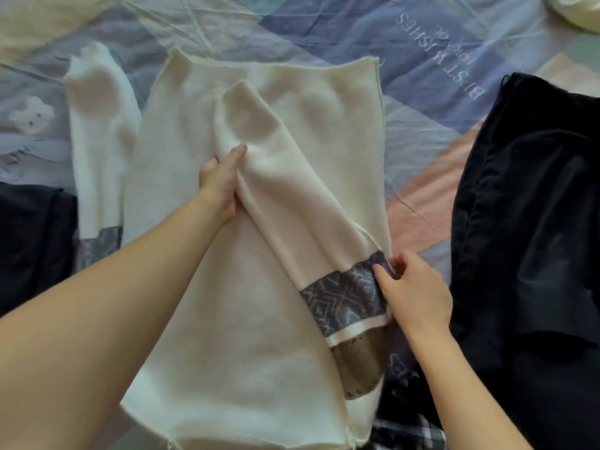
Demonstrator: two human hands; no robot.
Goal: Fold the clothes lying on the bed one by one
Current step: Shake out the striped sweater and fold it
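Note:
A cream knit sweater (227, 303) lies flat on the bed in the middle of the head view. Its right sleeve (285, 203), with a grey patterned band, is folded diagonally across the body. My left hand (220, 180) grips that sleeve near its middle. My right hand (412, 293) pinches the grey band at the sweater's right edge. The other sleeve (97, 147) lies stretched out to the left, apart from my hands.
A black garment (532, 241) is heaped on the right. Another dark garment (32, 241) lies at the left edge. A plaid cloth (406, 430) peeks out bottom centre. Pale fabric lies at the top left (42, 17) and the top right (574, 11). The patchwork bedsheet (422, 60) lies beneath.

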